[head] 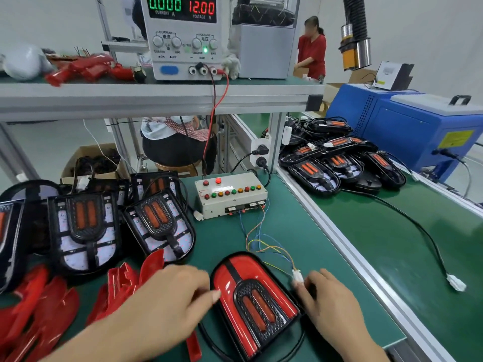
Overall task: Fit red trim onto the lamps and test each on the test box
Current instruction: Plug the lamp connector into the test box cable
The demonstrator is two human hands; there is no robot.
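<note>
The lamp with the shiny red plastic trim (251, 299) lies flat near the front edge of the green bench mat (339, 296). The left hand (180, 291) rests against the lamp's left side, fingers bent, fingertips touching the red trim. The right hand (329, 296) is at the lamp's right side and pinches a small white plug (298, 277) on thin coloured wires (264, 244). The wires run up to the white test box with coloured buttons (231, 195), further back on the mat. Bare black lamps (159, 226) and loose red trim pieces (52, 304) lie by the left edge.
</note>
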